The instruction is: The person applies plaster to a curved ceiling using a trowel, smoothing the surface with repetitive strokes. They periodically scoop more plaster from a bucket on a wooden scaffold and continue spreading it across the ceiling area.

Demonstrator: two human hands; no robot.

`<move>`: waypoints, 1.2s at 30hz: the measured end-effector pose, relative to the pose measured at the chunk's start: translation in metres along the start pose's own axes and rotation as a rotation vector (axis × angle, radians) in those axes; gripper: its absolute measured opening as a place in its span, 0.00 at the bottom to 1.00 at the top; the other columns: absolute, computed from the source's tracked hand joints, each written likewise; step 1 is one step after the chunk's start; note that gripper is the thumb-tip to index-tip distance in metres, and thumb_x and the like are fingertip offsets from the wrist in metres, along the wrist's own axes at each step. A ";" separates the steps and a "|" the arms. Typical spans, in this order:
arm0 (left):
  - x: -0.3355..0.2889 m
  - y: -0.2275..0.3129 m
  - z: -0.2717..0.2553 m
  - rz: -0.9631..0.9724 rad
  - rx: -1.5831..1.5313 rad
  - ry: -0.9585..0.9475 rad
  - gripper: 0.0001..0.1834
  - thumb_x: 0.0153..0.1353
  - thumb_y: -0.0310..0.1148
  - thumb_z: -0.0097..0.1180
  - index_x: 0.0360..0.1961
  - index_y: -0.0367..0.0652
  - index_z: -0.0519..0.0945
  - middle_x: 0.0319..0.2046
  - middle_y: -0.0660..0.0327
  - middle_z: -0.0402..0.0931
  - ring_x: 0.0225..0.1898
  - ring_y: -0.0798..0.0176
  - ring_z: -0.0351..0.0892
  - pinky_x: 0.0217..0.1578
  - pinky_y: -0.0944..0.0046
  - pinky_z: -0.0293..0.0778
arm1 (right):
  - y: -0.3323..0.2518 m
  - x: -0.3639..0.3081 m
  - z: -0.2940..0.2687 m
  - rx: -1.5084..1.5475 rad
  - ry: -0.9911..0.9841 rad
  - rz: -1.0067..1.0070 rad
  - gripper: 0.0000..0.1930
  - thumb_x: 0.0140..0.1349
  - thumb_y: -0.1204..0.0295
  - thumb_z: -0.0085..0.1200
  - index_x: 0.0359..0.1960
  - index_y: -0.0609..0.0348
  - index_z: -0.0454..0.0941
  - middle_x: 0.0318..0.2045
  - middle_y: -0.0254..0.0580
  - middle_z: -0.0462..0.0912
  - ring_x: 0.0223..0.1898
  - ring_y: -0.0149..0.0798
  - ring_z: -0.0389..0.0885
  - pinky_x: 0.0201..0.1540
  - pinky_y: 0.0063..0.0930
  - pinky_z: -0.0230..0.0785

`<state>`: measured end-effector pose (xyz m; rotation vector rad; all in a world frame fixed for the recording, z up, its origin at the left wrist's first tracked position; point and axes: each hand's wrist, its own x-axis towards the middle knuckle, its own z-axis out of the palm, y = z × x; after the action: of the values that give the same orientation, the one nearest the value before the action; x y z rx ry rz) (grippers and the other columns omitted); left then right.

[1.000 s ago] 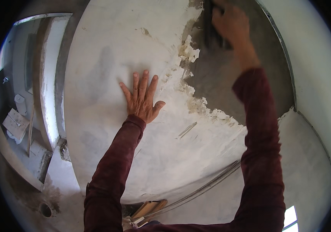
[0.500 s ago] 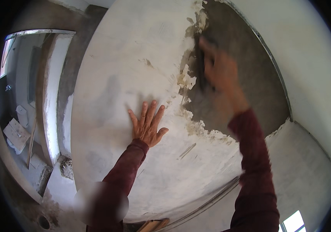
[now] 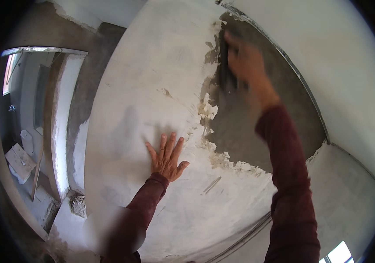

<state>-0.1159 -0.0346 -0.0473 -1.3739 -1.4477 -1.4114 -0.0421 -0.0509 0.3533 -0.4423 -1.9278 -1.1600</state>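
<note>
My left hand lies flat on the whitish plastered wall, fingers spread, holding nothing. Higher up and to the right, my right hand is closed on a dark flat trowel, both smeared by motion. The trowel's long edge lies along the ragged, flaking border between the white coat and a bare grey-brown patch. Its handle is mostly hidden by my fingers.
A metal strip edges the grey patch at the upper right, beside a pale surface. Far left, a doorway opens onto a room with a board and a leaning stick. A bright window shows at the lower right.
The view has tilted up slightly, so the wall sits lower. My right hand has moved a little up along the ragged border with the trowel. My left hand stays on the same wall spot.
</note>
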 end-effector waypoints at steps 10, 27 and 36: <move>0.001 -0.014 0.004 0.002 0.002 0.067 0.47 0.65 0.68 0.32 0.73 0.42 0.57 0.76 0.54 0.44 0.77 0.40 0.34 0.63 0.18 0.18 | -0.043 -0.141 0.019 0.050 -0.102 -0.228 0.24 0.61 0.70 0.51 0.60 0.33 0.77 0.38 0.57 0.82 0.36 0.54 0.84 0.41 0.49 0.76; 0.062 0.006 -0.041 -0.088 -0.147 0.174 0.54 0.63 0.74 0.10 0.75 0.41 0.49 0.76 0.49 0.44 0.77 0.40 0.34 0.70 0.32 0.23 | -0.039 -0.287 0.012 0.210 -0.164 -0.042 0.32 0.54 0.77 0.59 0.61 0.27 0.76 0.26 0.40 0.72 0.25 0.42 0.77 0.25 0.36 0.74; 0.093 0.033 -0.014 0.168 -0.064 0.056 0.55 0.61 0.75 0.07 0.76 0.45 0.48 0.77 0.52 0.41 0.77 0.42 0.32 0.68 0.29 0.19 | -0.021 -0.350 0.036 0.190 0.003 0.162 0.31 0.52 0.72 0.61 0.60 0.30 0.77 0.29 0.38 0.74 0.27 0.37 0.78 0.22 0.29 0.73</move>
<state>-0.1062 -0.0326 0.0521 -1.4485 -1.2305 -1.3871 0.1366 0.0075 0.0556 -0.4831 -1.9398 -0.8644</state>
